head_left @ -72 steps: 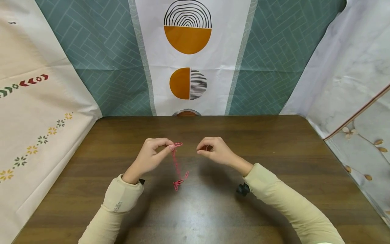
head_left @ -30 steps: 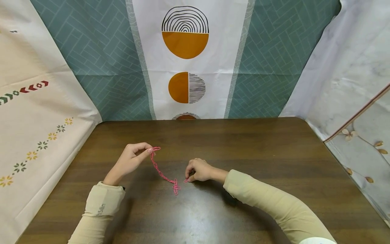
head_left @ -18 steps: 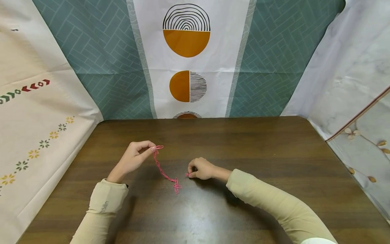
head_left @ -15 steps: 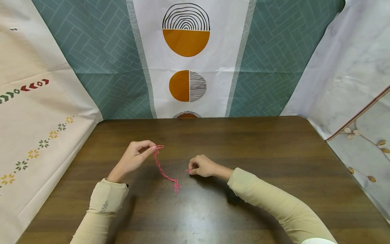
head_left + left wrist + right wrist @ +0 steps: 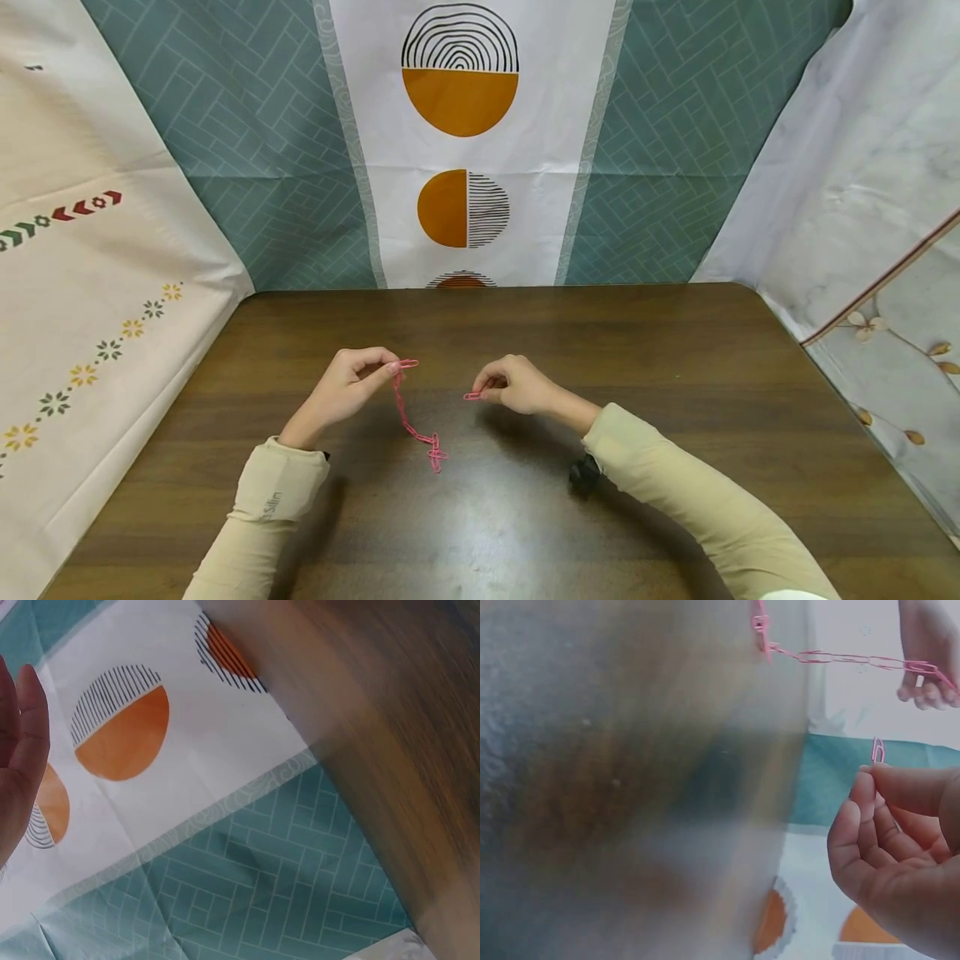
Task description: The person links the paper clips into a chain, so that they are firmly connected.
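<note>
In the head view my left hand (image 5: 348, 387) pinches the top link of a pink paper clip chain (image 5: 402, 408) between thumb and index finger. The chain hangs down from there, and its lower end lies bunched on the table. To the right, my right hand (image 5: 521, 386) pinches a single pink paper clip (image 5: 471, 396), which points left toward the chain. The right wrist view shows this loose paper clip (image 5: 878, 751) upright above the thumb and fingertip, with the chain (image 5: 840, 658) stretching behind it. Only part of the left hand (image 5: 22, 742) enters the left wrist view, and no clips show there.
Both hands work over a brown wooden table (image 5: 637, 350). Behind its far edge hangs a teal and white cloth (image 5: 540, 225) with orange circles. A cream cloth (image 5: 112, 275) borders the left side, a pale floral one (image 5: 847, 250) the right.
My right hand reached down to the table, picked up the loose paper clip and raised it. My left hand swung left with the chain, then came partway back right.
</note>
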### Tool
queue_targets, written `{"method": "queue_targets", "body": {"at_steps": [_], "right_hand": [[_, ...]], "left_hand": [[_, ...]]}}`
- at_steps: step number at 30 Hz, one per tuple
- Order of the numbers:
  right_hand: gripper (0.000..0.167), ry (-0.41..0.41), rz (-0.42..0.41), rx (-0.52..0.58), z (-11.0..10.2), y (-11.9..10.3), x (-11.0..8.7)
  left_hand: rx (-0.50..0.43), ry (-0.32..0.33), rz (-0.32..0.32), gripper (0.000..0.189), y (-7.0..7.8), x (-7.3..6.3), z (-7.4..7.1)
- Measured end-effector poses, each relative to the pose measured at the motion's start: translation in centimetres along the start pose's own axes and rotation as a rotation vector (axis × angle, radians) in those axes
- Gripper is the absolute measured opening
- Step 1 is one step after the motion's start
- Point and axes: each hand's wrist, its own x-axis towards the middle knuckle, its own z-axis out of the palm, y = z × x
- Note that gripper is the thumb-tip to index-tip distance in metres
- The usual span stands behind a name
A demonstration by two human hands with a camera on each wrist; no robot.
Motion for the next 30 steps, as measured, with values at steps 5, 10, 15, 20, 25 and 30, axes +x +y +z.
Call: {"method": "queue_targets", "body": {"at_steps": [5,10,15,20,25,30], "right_hand": [[0.004,0.08,0.005,-0.001,-0.9,-0.9,-0.3],[0.001,0.137,0.007,0.04,-1.7,-2.0,-0.5],[0.003,0.153,0.035,0.103,-2.3,-2.6,-0.5],[0.004,0.175,0.104,0.252,-2.4,-3.1,-0.3],[0.004,0.204,0.144,0.347,-2.4,-3.6,0.0],[0.006,0.222,0.164,0.364,-2.3,-3.7,0.3]], "left_hand": [[-0.006,0.004,-0.002,0.017,0.3,0.1,0.7],[-0.016,0.003,-0.002,0.016,0.5,0.3,1.3],[-0.005,-0.002,0.029,0.015,-0.2,0.4,2.1],[0.014,0.004,0.056,0.014,-2.4,0.4,3.1],[0.063,0.036,0.08,0.013,-3.2,0.5,3.8],[0.094,0.065,0.113,0.014,-3.4,0.8,4.5]]}}
